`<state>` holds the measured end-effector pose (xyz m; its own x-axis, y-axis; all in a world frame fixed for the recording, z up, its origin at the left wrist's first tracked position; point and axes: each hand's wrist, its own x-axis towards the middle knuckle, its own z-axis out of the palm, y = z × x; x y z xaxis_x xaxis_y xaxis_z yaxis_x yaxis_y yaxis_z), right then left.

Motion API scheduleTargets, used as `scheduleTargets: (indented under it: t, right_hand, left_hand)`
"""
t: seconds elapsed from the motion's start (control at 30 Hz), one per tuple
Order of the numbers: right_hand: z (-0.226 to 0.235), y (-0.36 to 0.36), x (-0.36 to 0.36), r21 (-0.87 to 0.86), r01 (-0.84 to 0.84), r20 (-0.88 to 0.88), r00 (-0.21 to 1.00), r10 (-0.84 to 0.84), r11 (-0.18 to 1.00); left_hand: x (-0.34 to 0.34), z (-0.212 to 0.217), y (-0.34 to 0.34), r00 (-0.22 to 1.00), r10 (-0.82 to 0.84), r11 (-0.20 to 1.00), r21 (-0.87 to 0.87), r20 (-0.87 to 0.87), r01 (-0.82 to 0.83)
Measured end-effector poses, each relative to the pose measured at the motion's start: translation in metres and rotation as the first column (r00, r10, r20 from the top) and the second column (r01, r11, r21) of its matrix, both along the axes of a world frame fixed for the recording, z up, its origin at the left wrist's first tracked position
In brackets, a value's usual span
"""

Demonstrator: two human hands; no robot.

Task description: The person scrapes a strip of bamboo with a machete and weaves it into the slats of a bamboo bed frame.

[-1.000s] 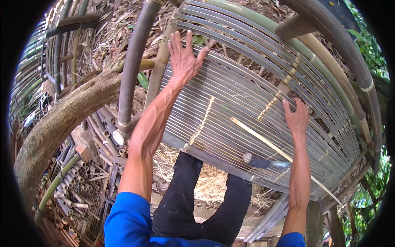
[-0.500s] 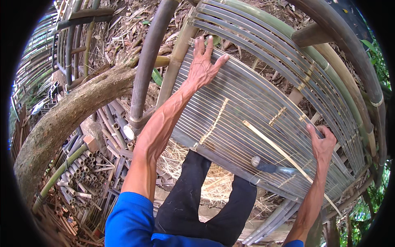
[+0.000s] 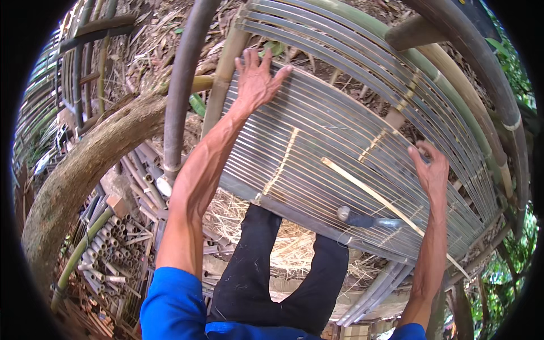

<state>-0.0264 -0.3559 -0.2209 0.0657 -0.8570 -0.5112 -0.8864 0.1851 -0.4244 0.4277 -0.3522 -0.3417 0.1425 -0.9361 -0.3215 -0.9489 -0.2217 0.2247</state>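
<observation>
A panel of narrow grey-green bamboo slats (image 3: 317, 124) lies in front of me, its slats tied by pale cross lashings. My left hand (image 3: 259, 85) rests on the panel's far left end with the fingers spread. Along the far edge on the right, my right hand (image 3: 433, 170) has its thumb and curled fingers at the outermost slat and seems to pinch it; the fingertips partly hide the contact. A pale split bamboo strip (image 3: 371, 194) lies loose across the slats, reaching past my right forearm. Under it lies a knife-like tool (image 3: 362, 219) with a dark handle, a rounded pale end and a metal blade.
Thick bamboo poles (image 3: 190, 73) frame the panel at left and far right. Beyond it, more spaced slats (image 3: 340, 39) curve along a green pole. A bent tree trunk (image 3: 96, 147) stands left, above piled cut bamboo tubes (image 3: 107, 243). Straw (image 3: 292, 243) covers ground between my legs.
The whole view has shifted a little, so the scene sits further left and higher. My right hand has moved slightly farther along the panel's edge; my left hand has shifted slightly left.
</observation>
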Motion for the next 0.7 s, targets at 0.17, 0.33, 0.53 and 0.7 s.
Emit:
scheduleTargets:
  t: [0.17, 0.33, 0.53, 0.7]
  right_hand:
    - [-0.056, 0.003, 0.009, 0.033, 0.23, 0.34, 0.913, -0.228, 0.973]
    - [-0.085, 0.021, 0.007, -0.203, 0.173, 0.244, 0.962, -0.121, 0.964]
    - [-0.081, 0.009, 0.011, -0.206, 0.136, 0.291, 0.954, -0.072, 0.969]
    - [-0.073, 0.005, -0.001, -0.046, 0.168, 0.299, 0.943, -0.147, 0.985]
  left_hand:
    - [-0.015, 0.018, -0.023, 0.995, -0.091, 0.995, 0.037, -0.039, 0.093]
    - [-0.032, 0.029, -0.049, 0.922, 0.011, 0.967, 0.238, -0.387, 0.089]
    - [-0.03, 0.033, -0.055, 0.855, -0.05, 0.942, 0.262, -0.516, 0.213]
    - [-0.043, 0.036, -0.062, 0.871, -0.413, 0.889, 0.088, -0.264, 0.449]
